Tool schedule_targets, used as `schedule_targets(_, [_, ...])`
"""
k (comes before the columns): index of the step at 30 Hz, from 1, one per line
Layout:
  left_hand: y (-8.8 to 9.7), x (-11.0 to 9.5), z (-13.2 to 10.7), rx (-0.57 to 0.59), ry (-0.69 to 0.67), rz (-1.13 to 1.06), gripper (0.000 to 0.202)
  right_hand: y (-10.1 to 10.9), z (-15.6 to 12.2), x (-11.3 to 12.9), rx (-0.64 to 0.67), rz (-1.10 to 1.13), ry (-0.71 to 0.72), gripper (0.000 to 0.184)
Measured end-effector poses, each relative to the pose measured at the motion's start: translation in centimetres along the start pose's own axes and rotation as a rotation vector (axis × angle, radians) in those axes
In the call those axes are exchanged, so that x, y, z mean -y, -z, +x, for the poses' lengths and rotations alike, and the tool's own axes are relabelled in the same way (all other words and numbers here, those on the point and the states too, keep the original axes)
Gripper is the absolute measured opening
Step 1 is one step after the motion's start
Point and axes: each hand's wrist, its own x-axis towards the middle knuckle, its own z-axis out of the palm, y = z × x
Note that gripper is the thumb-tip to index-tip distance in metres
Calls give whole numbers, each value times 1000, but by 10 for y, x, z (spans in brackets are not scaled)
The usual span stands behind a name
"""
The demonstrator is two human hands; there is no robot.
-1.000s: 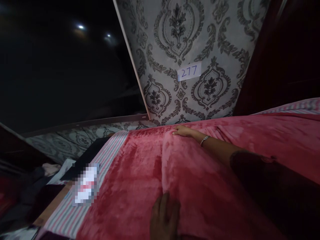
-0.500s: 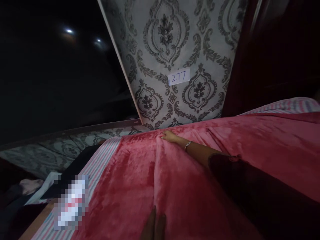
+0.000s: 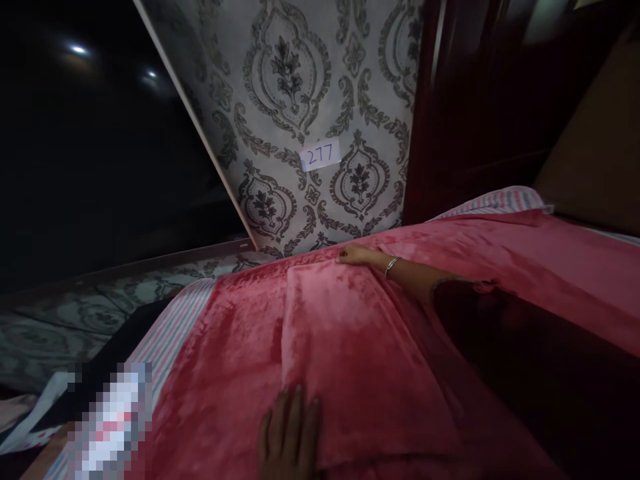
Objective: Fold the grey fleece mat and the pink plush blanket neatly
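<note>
A plush red blanket [image 3: 235, 360] covers the bed, with one part folded over into a layer [image 3: 350, 333] whose left edge runs up the middle. My left hand [image 3: 289, 430] lies flat at the bottom, fingers spread, pressing on the blanket near that edge. At the far side, my right hand [image 3: 353, 254] has its fingers curled in on the top border of the folded layer. A silvery bracelet is on that wrist, and a dark sleeve covers the forearm.
A striped sheet [image 3: 175, 333] shows along the left side, with a pixelated patch over it. Behind stand a large dark screen [image 3: 110, 147], patterned wallpaper [image 3: 285, 87] bearing a paper label "277" [image 3: 321, 155], and dark red wood [image 3: 465, 133] at right.
The view has swung right. My left hand has come further into view and lies flatter. My right hand has moved rightward along the fold's top border, and the folded layer looks wider and smoother.
</note>
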Motion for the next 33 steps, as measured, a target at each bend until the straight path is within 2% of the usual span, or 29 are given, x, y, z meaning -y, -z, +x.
schedule_targets(3, [-7, -20, 21, 0, -118, 7, 88, 14, -14, -19, -18, 32, -59, 40])
schedule_targets(7, [-12, -56, 49, -2, -268, 41, 71, 20, -29, -31, -44, 76, -123, 51])
schedule_targets(10, [-16, -83, 69, 0, -359, 30, 61, 17, -35, -30, -52, 91, -170, 47])
schedule_targets(13, [-24, -102, 81, 2, -363, 11, 56, 11, -38, -25, -71, 90, -215, 40])
schedule_targets(19, [-30, -117, 82, 104, -256, -151, 57, 11, -43, -24, -154, 119, -237, 30])
schedule_targets(22, [-21, -117, 85, 191, -213, -231, 64, 16, -49, -26, -145, 141, -233, 28])
schedule_targets(25, [-5, -112, 95, 276, -191, -395, 66, 21, -63, -25, -124, 178, -207, 34])
schedule_targets(28, [9, -109, 108, 225, -87, -593, 51, 23, -89, -20, -86, 238, -185, 52])
schedule_targets(31, [13, -112, 116, 93, 104, -730, 37, 22, -127, -12, -28, 308, -200, 67])
schedule_targets(33, [10, -116, 117, -15, 156, -745, 37, 18, -156, -6, 1, 393, -233, 72])
